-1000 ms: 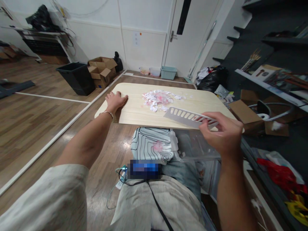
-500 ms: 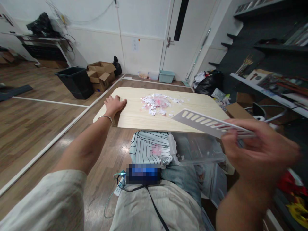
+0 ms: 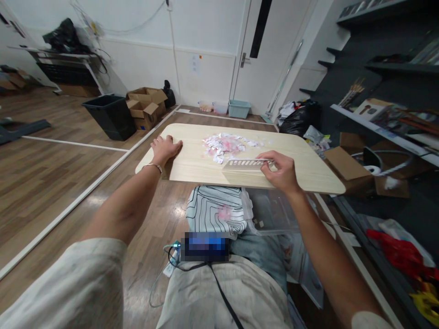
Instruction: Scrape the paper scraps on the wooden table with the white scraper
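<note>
Pale wood makes up the tabletop [image 3: 313,167] under both hands. From where I stand, the right hand [image 3: 281,170] pinches one end of a slotted strip [image 3: 242,168], thumb closed against fingers, its free end pointing left. Beyond that end, left of the grip, lies a heap of pink-tinged paper scraps [image 3: 224,145]. Farther left, the left hand [image 3: 165,149] rests, fingers spread, near the wood's edge. Below the pinch sits a clear plastic bin [image 3: 274,212].
</note>
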Action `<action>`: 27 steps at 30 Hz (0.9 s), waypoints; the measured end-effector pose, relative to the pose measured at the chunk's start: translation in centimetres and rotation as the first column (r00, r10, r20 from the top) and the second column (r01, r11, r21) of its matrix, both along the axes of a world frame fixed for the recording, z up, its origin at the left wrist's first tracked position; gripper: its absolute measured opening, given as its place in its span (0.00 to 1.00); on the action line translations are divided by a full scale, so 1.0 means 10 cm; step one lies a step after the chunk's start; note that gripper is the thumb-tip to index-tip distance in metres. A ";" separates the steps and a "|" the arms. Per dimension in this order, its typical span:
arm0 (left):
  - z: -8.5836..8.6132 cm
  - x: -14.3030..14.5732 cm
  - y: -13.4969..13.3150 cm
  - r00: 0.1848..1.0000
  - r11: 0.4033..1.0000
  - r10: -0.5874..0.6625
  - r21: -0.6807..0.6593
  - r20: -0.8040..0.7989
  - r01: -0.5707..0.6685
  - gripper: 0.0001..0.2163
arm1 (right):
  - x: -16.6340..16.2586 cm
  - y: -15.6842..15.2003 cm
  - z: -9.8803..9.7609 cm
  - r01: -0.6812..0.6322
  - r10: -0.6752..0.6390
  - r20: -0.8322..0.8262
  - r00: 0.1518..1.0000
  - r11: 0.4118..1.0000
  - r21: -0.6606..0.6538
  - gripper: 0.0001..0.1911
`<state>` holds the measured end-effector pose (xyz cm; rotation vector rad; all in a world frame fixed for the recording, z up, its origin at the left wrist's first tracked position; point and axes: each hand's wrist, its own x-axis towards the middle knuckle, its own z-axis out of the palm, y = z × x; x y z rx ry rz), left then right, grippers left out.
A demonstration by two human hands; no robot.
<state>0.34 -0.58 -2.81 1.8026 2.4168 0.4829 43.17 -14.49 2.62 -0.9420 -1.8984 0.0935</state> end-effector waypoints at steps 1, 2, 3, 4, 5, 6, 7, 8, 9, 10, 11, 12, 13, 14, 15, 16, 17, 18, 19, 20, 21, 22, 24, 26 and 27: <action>0.00 0.00 0.00 1.000 1.000 -0.001 0.003 -0.001 0.001 0.43 | 0.00 0.03 -0.04 0.006 -0.006 -0.011 1.000 1.000 -0.021 0.05; 0.00 0.00 0.01 1.000 1.000 -0.001 0.005 -0.004 0.001 0.43 | 0.00 0.06 -0.08 0.007 -0.008 -0.020 1.000 0.999 -0.036 0.04; -0.01 0.00 0.01 1.000 1.000 0.000 0.007 -0.007 0.000 0.43 | 0.01 0.09 -0.11 0.002 -0.003 -0.027 1.000 0.999 -0.045 0.04; -0.01 0.00 0.01 1.000 1.000 0.001 0.008 -0.010 -0.001 0.42 | 0.02 0.11 -0.14 -0.006 0.005 -0.032 0.999 0.999 -0.053 0.03; -0.01 0.00 0.01 1.000 1.000 0.002 0.009 -0.012 -0.002 0.42 | 0.04 0.13 -0.15 -0.015 0.013 -0.032 0.999 0.998 -0.064 0.04; -0.02 0.00 0.02 1.000 1.000 0.002 0.011 -0.012 -0.001 0.42 | 0.05 0.15 -0.16 -0.022 0.020 -0.027 0.999 0.997 -0.080 0.05; -0.02 0.00 0.02 1.000 1.000 0.001 0.014 -0.011 -0.001 0.42 | 0.07 0.16 -0.15 -0.025 0.024 -0.015 1.000 0.995 -0.099 0.06; -0.03 0.00 0.02 1.000 1.000 0.002 0.019 -0.009 -0.002 0.42 | 0.08 0.16 -0.14 -0.025 0.026 0.003 1.000 0.993 -0.117 0.08; -0.03 -0.01 0.03 1.000 1.000 0.003 0.024 -0.007 -0.003 0.42 | 0.10 0.16 -0.12 -0.022 0.026 0.028 0.999 0.991 -0.133 0.09; -0.04 -0.01 0.03 1.000 1.000 0.006 0.029 -0.006 -0.005 0.42 | 0.11 0.16 -0.10 -0.019 0.028 0.058 0.998 0.989 -0.145 0.10; -0.04 -0.01 0.04 1.000 0.999 0.008 0.032 -0.004 -0.008 0.41 | 0.12 0.16 -0.07 -0.016 0.031 0.090 0.996 0.988 -0.155 0.10; -0.05 -0.02 0.04 1.000 0.999 0.010 0.035 -0.002 -0.010 0.41 | 0.13 0.15 -0.04 -0.013 0.033 0.120 0.992 0.986 -0.165 0.10; -0.05 -0.02 0.04 1.000 0.999 0.012 0.036 -0.001 -0.012 0.41 | 0.14 0.15 -0.01 -0.008 0.035 0.147 0.988 0.984 -0.177 0.10; -0.05 -0.02 0.05 1.000 0.999 0.013 0.037 0.001 -0.013 0.41 | 0.15 0.15 0.01 -0.005 0.038 0.172 0.984 0.982 -0.189 0.09; -0.06 -0.02 0.05 1.000 0.999 0.012 0.038 0.002 -0.012 0.41 | 0.16 0.15 0.04 -0.002 0.042 0.194 0.980 0.980 -0.201 0.09; -0.06 -0.03 0.06 1.000 0.999 0.011 0.038 0.003 -0.012 0.41 | 0.16 0.15 0.06 -0.002 0.050 0.215 0.975 0.977 -0.215 0.09; -0.06 -0.03 0.06 1.000 0.999 0.011 0.039 0.003 -0.012 0.41 | 0.17 0.16 0.08 -0.004 0.060 0.233 0.971 0.973 -0.230 0.09; -0.07 -0.03 0.06 1.000 0.999 0.012 0.040 0.002 -0.012 0.42 | 0.18 0.17 0.09 -0.009 0.072 0.249 0.966 0.969 -0.245 0.09; -0.07 -0.03 0.06 1.000 0.999 0.012 0.042 0.001 -0.012 0.42 | 0.19 0.17 0.11 -0.016 0.086 0.260 0.962 0.965 -0.260 0.09; -0.07 -0.03 0.06 1.000 0.999 0.013 0.043 -0.001 -0.013 0.42 | 0.20 0.19 0.12 -0.024 0.100 0.268 0.958 0.962 -0.272 0.09; -0.07 -0.03 0.07 1.000 0.999 0.013 0.045 -0.004 -0.013 0.42 | 0.21 0.20 0.13 -0.032 0.112 0.274 0.955 0.960 -0.279 0.09; -0.07 -0.03 0.07 1.000 0.999 0.013 0.046 -0.006 -0.013 0.42 | 0.22 0.21 0.14 -0.037 0.120 0.283 0.952 0.959 -0.280 0.08; -0.07 -0.03 0.07 1.000 0.999 0.012 0.046 -0.010 -0.011 0.42 | 0.23 0.25 0.18 -0.036 0.124 0.315 0.941 0.962 -0.270 0.06; -0.07 -0.03 0.07 1.000 0.999 0.009 0.043 -0.013 -0.009 0.42 | 0.23 0.30 0.21 -0.032 0.126 0.361 0.924 0.967 -0.254 0.06; -0.07 -0.03 0.07 1.000 0.999 0.007 0.041 -0.014 -0.006 0.42 | 0.23 0.33 0.23 -0.035 0.133 0.383 0.914 0.967 -0.251 0.07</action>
